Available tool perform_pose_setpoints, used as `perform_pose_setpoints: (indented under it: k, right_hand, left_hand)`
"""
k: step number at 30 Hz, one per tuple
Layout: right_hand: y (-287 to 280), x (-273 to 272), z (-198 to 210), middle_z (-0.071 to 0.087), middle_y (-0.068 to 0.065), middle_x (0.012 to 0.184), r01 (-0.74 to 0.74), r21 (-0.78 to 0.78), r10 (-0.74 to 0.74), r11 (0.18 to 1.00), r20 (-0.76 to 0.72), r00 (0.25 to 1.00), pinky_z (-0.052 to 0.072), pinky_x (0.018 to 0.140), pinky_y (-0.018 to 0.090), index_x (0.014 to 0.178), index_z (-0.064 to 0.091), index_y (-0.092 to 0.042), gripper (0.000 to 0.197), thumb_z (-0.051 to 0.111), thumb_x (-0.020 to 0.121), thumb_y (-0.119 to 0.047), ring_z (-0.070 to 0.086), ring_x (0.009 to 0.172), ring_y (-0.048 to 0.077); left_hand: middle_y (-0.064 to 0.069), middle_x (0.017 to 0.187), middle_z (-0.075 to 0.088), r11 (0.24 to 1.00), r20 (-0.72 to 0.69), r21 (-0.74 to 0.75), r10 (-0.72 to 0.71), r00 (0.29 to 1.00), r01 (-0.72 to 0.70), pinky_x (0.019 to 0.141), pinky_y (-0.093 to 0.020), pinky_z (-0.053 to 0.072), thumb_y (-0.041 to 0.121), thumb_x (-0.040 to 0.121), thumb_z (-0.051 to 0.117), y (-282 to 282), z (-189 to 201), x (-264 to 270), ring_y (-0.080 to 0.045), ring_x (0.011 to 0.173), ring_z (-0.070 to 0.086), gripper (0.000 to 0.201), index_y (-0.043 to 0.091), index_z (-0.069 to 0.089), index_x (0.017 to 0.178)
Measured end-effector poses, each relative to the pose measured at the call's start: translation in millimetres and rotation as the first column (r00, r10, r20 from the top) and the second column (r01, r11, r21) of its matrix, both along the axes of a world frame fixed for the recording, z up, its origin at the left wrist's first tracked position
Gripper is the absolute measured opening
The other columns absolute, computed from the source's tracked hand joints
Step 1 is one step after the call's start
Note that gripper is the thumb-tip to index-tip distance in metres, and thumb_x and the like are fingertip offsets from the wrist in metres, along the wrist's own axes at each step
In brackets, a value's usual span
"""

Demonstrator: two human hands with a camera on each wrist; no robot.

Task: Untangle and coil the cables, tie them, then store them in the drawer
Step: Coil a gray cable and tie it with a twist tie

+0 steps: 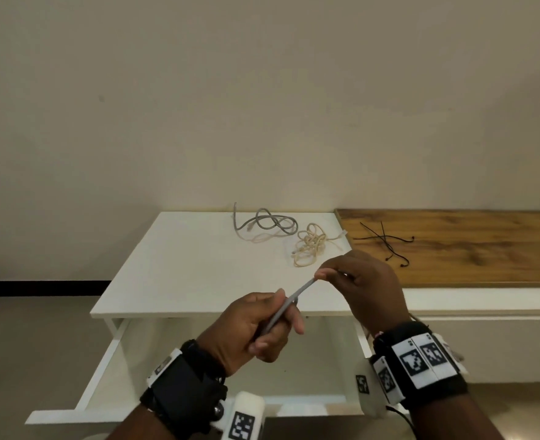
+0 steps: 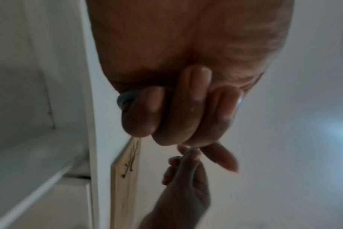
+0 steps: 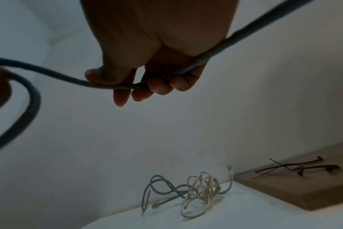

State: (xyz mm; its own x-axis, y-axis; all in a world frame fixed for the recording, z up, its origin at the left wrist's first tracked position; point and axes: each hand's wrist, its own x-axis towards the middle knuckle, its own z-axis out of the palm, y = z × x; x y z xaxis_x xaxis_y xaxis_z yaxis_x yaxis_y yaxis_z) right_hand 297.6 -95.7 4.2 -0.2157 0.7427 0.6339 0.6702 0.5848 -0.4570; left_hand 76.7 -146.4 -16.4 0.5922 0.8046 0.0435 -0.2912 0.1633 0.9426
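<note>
Open white drawer (image 1: 103, 369) fills the lower left of the head view, pulled out beneath the white table top (image 1: 179, 265).

Left hand (image 1: 256, 331), lower centre: fingers curled round a grey cable (image 1: 289, 301), holding it. The left wrist view shows the same fingers folded tight on the cable (image 2: 125, 99).

The cable runs taut, up and right, to the right hand (image 1: 364, 284), centre right. In the right wrist view thumb and fingertips (image 3: 159, 88) pinch it, and the cable (image 3: 55, 74) loops away toward the left edge of that frame.

Above the hands, at the far side of the table top: a loose grey cable (image 1: 265, 222), and just right of it, touching, a tangled cream cable (image 1: 310, 246).

Right of frame: wooden board (image 1: 484, 249) abutting the table top, with black cable ties (image 1: 386, 241) lying crossed on it.
</note>
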Motion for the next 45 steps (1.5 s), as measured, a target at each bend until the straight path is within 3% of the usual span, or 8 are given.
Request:
perform_pose_setpoints:
  k: [10,16,18,20,26,32,41,45]
  right_hand:
    - [-1.0,-31.4,-15.0,0.059,-0.007,0.075,-0.053,-0.066,0.065,0.996,0.191,0.98,0.048,0.06,0.035,0.091,0.064,-0.026,0.051,0.024,0.098,-0.056,0.054,0.068,0.012]
    - [-11.5,-68.5,-30.6,0.06,-0.009,0.084,-0.063,0.009,0.056,0.998,0.338,0.94,0.046,0.061,0.031,0.145,0.04,-0.03,0.049,0.049,0.096,-0.03,0.056,0.072,0.015]
    - [-15.5,-75.7,-34.3,0.061,-0.009,0.097,-0.085,-0.058,0.097,0.995,0.271,0.958,0.049,0.072,0.029,0.154,0.022,-0.028,0.063,0.052,0.098,-0.025,0.057,0.082,0.012]
    - [-18.3,-76.1,-37.3,0.062,-0.009,0.101,-0.133,-0.029,0.135,0.991,0.127,0.983,0.053,0.076,0.029,0.145,0.033,-0.029,0.057,0.059,0.095,-0.021,0.059,0.087,0.01]
    - [-10.1,-66.2,-39.7,0.06,-0.002,0.083,0.005,0.172,-0.027,0.985,0.127,0.991,0.044,0.052,0.036,0.116,0.067,-0.026,0.041,0.076,0.081,-0.006,0.055,0.068,0.019]
    - [-25.9,-79.5,-36.1,0.059,-0.012,0.082,-0.115,0.071,0.096,0.991,0.236,0.967,0.046,0.046,0.026,0.11,0.064,-0.033,0.036,0.074,0.08,-0.015,0.059,0.066,0.011]
    - [-52.5,-102.7,-35.7,0.062,-0.013,0.088,-0.237,0.004,0.206,0.972,0.48,0.853,0.044,0.044,0.021,0.133,0.051,-0.031,0.078,0.069,0.06,-0.01,0.06,0.069,0.009]
    - [-61.7,-105.1,-23.3,0.058,-0.016,0.068,-0.197,-0.044,0.196,0.979,0.439,0.877,0.031,0.043,0.02,0.109,0.049,-0.039,0.06,0.075,0.06,-0.015,0.053,0.058,0.006]
  left_hand:
    - [0.004,0.048,0.031,0.972,0.596,-0.116,-0.098,0.797,0.206,0.047,-0.028,0.021,0.037,0.107,0.032,3.0,26.4,-14.2,-0.012,0.041,0.025,0.039,0.016,0.049,0.078]
    - [0.004,0.05,0.032,0.993,0.746,-0.112,0.065,0.663,0.029,0.051,-0.027,0.031,0.039,0.109,0.022,4.5,39.4,-37.1,-0.012,0.044,0.028,0.05,0.011,0.059,0.09]
    - [0.006,0.047,0.025,0.966,0.71,-0.201,0.258,0.655,-0.162,0.045,-0.024,0.033,0.037,0.108,0.029,-0.6,46.7,-36.1,-0.01,0.04,0.022,0.049,0.008,0.065,0.094]
    - [0.006,0.046,0.018,0.909,0.653,-0.26,0.413,0.634,-0.325,0.041,-0.022,0.029,0.037,0.106,0.031,-4.1,54.2,-35.2,-0.008,0.039,0.014,0.05,0.007,0.07,0.099]
    - [0.005,0.043,0.017,0.884,0.643,-0.272,0.461,0.612,-0.38,0.041,-0.022,0.028,0.037,0.106,0.031,-8.0,58.3,-32.1,-0.008,0.04,0.012,0.051,0.002,0.067,0.119]
    - [0.004,0.041,0.028,0.822,0.554,-0.251,0.554,0.621,-0.511,0.043,-0.024,0.034,0.039,0.102,0.034,-5.8,55.0,-26.7,-0.008,0.035,0.028,0.052,0.003,0.065,0.124]
    - [-0.006,0.06,0.049,0.66,0.275,-0.002,0.722,0.634,-0.751,0.094,-0.041,0.043,0.037,0.102,0.037,6.1,38.2,-35.3,-0.031,0.09,0.069,0.045,0.011,0.06,0.13]
    - [-0.014,0.065,0.062,0.659,0.013,0.202,0.738,0.675,-0.725,0.107,-0.05,0.039,0.035,0.104,0.035,7.9,26.6,-40.2,-0.033,0.096,0.072,0.043,0.004,0.063,0.116]
